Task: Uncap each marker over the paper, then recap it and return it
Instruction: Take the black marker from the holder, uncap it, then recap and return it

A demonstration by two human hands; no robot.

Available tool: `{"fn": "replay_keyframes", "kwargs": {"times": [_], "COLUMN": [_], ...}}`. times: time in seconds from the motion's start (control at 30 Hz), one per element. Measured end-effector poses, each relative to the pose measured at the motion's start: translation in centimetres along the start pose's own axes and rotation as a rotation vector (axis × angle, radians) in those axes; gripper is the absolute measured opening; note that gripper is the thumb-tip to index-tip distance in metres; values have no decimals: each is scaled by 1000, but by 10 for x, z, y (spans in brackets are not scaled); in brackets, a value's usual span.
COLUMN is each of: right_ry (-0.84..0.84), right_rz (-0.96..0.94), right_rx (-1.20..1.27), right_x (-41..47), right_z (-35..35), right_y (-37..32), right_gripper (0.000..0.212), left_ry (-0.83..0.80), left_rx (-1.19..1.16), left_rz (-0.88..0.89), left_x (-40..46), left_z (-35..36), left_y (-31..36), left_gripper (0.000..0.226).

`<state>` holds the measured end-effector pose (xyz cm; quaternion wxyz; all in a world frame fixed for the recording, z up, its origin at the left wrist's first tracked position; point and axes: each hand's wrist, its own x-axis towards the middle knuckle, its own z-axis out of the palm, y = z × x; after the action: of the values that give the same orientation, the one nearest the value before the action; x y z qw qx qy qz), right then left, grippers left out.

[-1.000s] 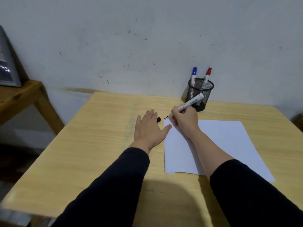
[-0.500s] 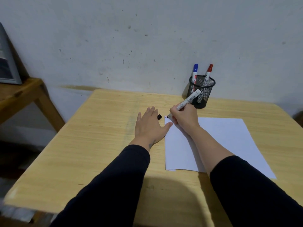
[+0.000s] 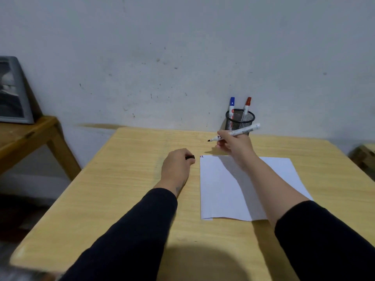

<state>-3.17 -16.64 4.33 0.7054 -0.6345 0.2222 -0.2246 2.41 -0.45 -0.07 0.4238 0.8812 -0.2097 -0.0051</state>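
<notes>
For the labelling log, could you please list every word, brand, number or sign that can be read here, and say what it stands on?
No text reads clearly.
Uncapped marker in the right hand: dark print on the barrel, too blurred to read.
Blue-capped marker: print on the barrel, too small to read.
Red-capped marker: print behind the mesh cup, unreadable.
Paper: short red strokes at its far left corner, not lettering.

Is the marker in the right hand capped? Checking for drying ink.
No: the marker held by the right hand shows its bare black tip.
</notes>
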Motion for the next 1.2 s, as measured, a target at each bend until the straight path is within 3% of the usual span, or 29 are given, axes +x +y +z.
{"fn": "replay_keyframes", "kwargs": {"times": [0.1,0.27,0.47,1.07,1.13,1.2], "right_ry": [-42,-39,-31,8,26,94], "right_rz": [-12,-40,-119,-85,-59,-74], "right_rx": [108,143,176,165,93,-212], "right_x": [-7,-14,-27,-38,-39,-40], "right_z": [-6,-20,-35,-40,-39,-39], "right_y": [-14,-46,-73,-59,-59,-62], "right_gripper": [4,22,3,5,10,27], "left_ry": [40,36,0,-30,-16,22], "left_rx": [-273,-444,-441,-328,-337,-338], "left_rz": [28,158,241,244,227,204], "left_x": [6,22,21,8,9,14], "left_z": [-9,-20,-18,-6,-5,-6], "left_y": [22,68,98,116,115,116], "left_gripper": [11,13,11,11,10,8]}}
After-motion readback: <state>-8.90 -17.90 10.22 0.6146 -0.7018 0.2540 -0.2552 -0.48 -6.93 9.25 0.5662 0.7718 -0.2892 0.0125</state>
